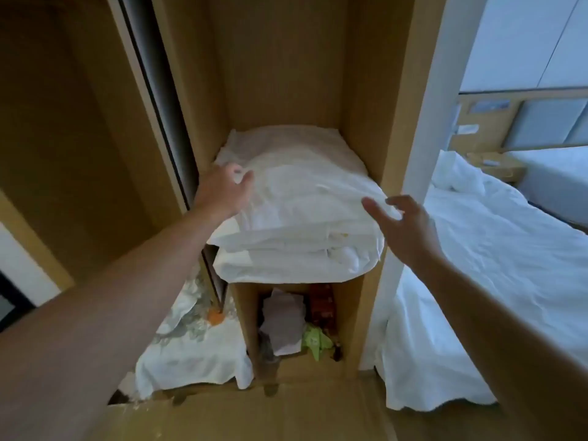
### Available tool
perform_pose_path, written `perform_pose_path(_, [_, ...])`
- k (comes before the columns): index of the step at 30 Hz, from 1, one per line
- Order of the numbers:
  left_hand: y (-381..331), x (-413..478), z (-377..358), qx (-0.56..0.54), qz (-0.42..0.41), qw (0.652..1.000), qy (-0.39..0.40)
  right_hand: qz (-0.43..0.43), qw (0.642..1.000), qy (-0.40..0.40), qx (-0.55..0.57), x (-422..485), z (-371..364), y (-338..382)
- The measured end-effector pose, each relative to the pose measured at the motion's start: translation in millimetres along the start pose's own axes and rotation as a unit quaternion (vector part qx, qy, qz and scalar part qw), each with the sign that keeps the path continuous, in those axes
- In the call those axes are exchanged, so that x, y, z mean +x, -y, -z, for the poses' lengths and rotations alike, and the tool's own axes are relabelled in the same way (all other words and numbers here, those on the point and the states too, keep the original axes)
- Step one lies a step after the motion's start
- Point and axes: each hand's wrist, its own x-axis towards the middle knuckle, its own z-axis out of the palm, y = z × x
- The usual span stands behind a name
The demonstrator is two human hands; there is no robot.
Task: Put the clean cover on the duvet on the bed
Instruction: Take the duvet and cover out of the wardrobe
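Bedroom interior, with an open wooden wardrobe (359, 90) filling the centre of the view. We take the folded cover (302, 214), a white pile stored on the middle shelf and bulging past its front edge, as our landmark. Far left of the cover runs the dark edge of a sliding door (156, 78), pushed aside to give access. Below and left of the cover, a crumpled patterned sheet (191, 342) lies on the floor, and we judge it to be discarded linen.

The left hand (222, 189) rests on the cover's upper left edge with its fingers bent. Blur prevents us from telling whether it pinches a fold.

Directly beneath the cover, a lower compartment (251, 316) holds jumbled items that are too dim to identify.

The right hand (404, 227) is at the cover's front right corner with its fingers spread, holding nothing. We cannot tell whether it touches the cloth. We read both hands as flanking the pile so as to lift it out whole.

Right of the cover, beyond the wardrobe's side panel, lies the bed (509, 268), draped in rumpled white bedding and partly cut off by the frame's edge. We cannot separate duvet from sheet there.
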Motion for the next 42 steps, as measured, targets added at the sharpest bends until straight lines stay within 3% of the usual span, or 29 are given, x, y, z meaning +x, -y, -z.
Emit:
perform_pose_path(2, [12.2,36.3,-14.4,-0.006,0.049,0.999,0.010,-0.035,0.999,-0.014,0.012,53.7,-30.9,16.2])
perform_pose_path(6, [45.7,65.4,-75.9,0.068,0.126,0.988,0.053,-0.133,0.987,-0.007,-0.088,142.7,-86.1,12.3])
perform_pose_path(11, [75.9,53.8,-137.8,0.101,0.151,0.983,0.000,-0.238,0.944,0.063,-0.220,170.2,-133.9,-33.1])
perform_pose_path(19, [89.6,44.8,-157.8,0.141,0.229,0.963,-0.018,-0.315,0.932,0.114,-0.143,181.4,-155.8,-73.2])
perform_pose_path(22, [94.1,38.6,-163.7,0.082,0.279,0.951,-0.100,-0.333,0.926,0.144,-0.101,183.4,-156.9,-81.0])
perform_pose_path(25, [87.9,42.8,-169.5,0.021,0.376,0.909,-0.179,-0.346,0.925,0.149,-0.046,184.0,-157.2,-84.5])
perform_pose_path(28, [86.6,42.1,-170.4,0.005,0.404,0.894,-0.196,-0.353,0.925,0.136,-0.024,178.1,-160.2,-92.5])
perform_pose_path(31, [92.6,35.8,-169.5,-0.048,0.417,0.893,-0.163,-0.347,0.927,0.142,0.014,172.5,-154.8,-113.9])
perform_pose_path(34, [98.3,32.5,-167.3,-0.085,0.464,0.879,-0.068,-0.326,0.918,0.220,0.048,177.5,-146.6,-131.7])
perform_pose_path(37, [107.1,35.6,-162.8,-0.070,0.486,0.870,0.049,-0.325,0.901,0.280,0.054,183.2,-148.5,-138.0])
perform_pose_path(42, [118.7,40.5,-160.9,-0.032,0.481,0.862,0.155,-0.342,0.894,0.281,0.074,180.9,-153.4,-138.9])
